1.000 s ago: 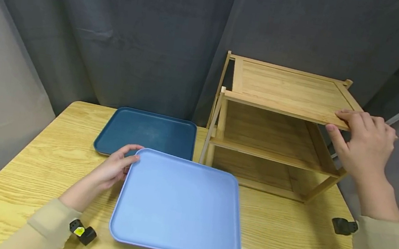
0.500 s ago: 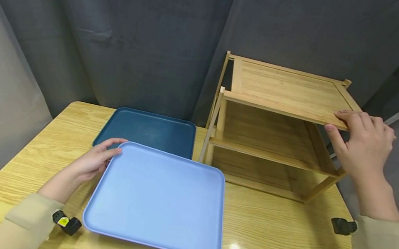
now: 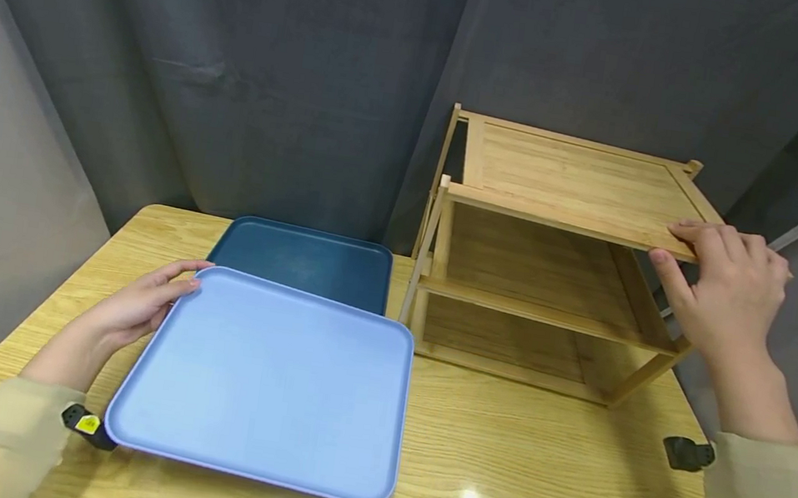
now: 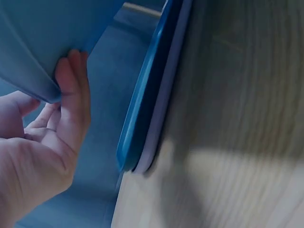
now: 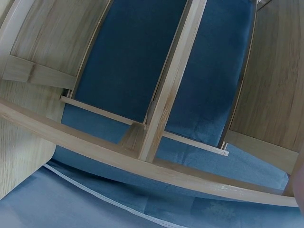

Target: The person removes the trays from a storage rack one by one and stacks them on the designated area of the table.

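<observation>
Dark curtains are hanging behind the wooden worktop (image 3: 550,479). Left hand (image 3: 126,312) is gripping the far left corner of the light blue tray (image 3: 268,383), which is partly covering the dark blue tray (image 3: 307,258). Right hand (image 3: 730,288) is holding the wooden rack (image 3: 557,253) by its top shelf, fingers curled over the edge.

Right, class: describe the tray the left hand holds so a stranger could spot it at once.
On the yellow wooden table, left of the bamboo shelf, two trays overlap. The one the left hand holds is the light blue tray, nearer and uppermost; the dark teal tray lies partly beneath it.
</observation>
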